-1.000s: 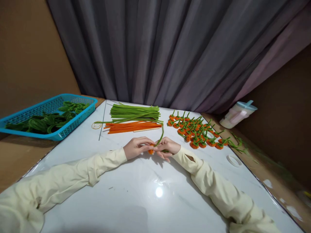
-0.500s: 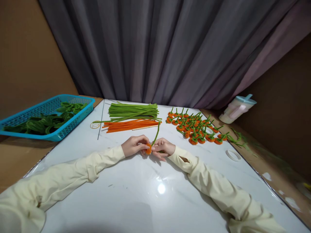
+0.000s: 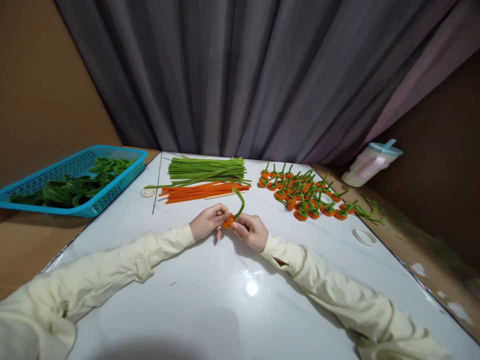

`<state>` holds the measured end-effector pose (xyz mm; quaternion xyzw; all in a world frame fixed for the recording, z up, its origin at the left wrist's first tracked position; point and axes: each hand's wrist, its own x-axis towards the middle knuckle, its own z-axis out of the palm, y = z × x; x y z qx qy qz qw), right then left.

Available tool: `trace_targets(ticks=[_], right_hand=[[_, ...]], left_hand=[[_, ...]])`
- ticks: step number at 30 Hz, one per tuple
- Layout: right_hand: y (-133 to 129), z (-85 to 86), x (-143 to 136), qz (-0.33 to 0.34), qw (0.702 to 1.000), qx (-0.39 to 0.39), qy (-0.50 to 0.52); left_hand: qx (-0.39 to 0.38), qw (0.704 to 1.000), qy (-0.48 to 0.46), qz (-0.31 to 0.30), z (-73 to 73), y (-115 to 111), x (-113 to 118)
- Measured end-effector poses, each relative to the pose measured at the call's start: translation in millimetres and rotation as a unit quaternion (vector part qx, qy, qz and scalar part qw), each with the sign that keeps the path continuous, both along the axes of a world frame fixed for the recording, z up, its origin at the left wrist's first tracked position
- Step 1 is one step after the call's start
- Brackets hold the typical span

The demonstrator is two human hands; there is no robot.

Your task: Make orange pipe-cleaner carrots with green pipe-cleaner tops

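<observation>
Near the middle of the white table, my left hand (image 3: 209, 222) pinches a small orange fuzzy piece (image 3: 228, 221) from its left side. My right hand (image 3: 252, 231) is closed at the right side of the same piece, thumb and fingers pressed together by it. A green fuzzy stem (image 3: 242, 204) rises from between the hands and curls over to the left at its top. Beyond the hands lie a bundle of orange strips (image 3: 198, 191) and a bundle of green strips (image 3: 206, 169). Several finished-looking orange pieces with green stems (image 3: 301, 214) stand at the right.
A blue basket (image 3: 112, 191) with green looped pieces sits at the left. Yellowish rings (image 3: 149, 191) lie beside the strips. A white tape roll (image 3: 364, 237) is on the table's right side, with a lidded cup (image 3: 371, 164) behind it. A grey curtain (image 3: 225, 75) hangs behind.
The green stem has gone from nearly straight to curled. My right hand has turned, its fingers now folded in closer to the orange piece. The view has shifted slightly.
</observation>
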<state>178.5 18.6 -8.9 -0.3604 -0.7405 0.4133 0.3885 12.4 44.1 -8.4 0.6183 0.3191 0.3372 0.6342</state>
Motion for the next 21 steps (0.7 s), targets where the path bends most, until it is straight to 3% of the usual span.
trace_targets(ticks=[3, 7, 9, 10, 12, 14, 15, 17, 18, 21], right_hand=[[-3.6, -2.6, 3.0, -0.039, 0.972, 0.207, -0.101], [-7.0, -9.1, 6.3, -0.051, 0.873, 0.436, -0.213], [-7.8, -10.8, 6.5, -0.041, 0.837, 0.492, -0.236], [-7.7, -10.9, 6.2, -0.036, 0.84, 0.488, -0.233], [-6.2, -9.0, 5.1, -0.034, 0.895, 0.399, -0.195], [-2.7, -5.3, 4.0, -0.038, 0.975, 0.19, -0.107], [-0.4, -3.2, 3.6, -0.035, 0.995, 0.074, -0.057], [4.5, 0.9, 3.3, -0.018, 0.995, -0.101, 0.015], [6.7, 2.6, 3.4, -0.008, 0.989, -0.147, 0.032], [10.1, 6.0, 3.5, 0.013, 0.98, -0.191, 0.049]], left_hand=[[-0.054, 0.998, -0.031, 0.002, 0.3, -3.1, 3.2], [-0.165, 0.985, -0.045, 0.015, 1.3, -10.1, 7.3], [-0.198, 0.979, -0.034, 0.016, 2.7, -12.1, 8.7], [-0.206, 0.978, -0.029, 0.017, 3.4, -12.5, 9.2], [-0.21, 0.977, -0.03, 0.024, 4.5, -12.2, 9.7], [-0.184, 0.981, -0.025, 0.057, 4.6, -11.7, 9.8], [-0.151, 0.985, -0.015, 0.078, 4.2, -11.7, 9.7], [-0.052, 0.992, 0.02, 0.114, 2.9, -12.4, 9.3], [0.003, 0.992, 0.041, 0.122, 2.2, -13.1, 9.0], [0.131, 0.98, 0.092, 0.114, 1.0, -15.1, 7.5]])
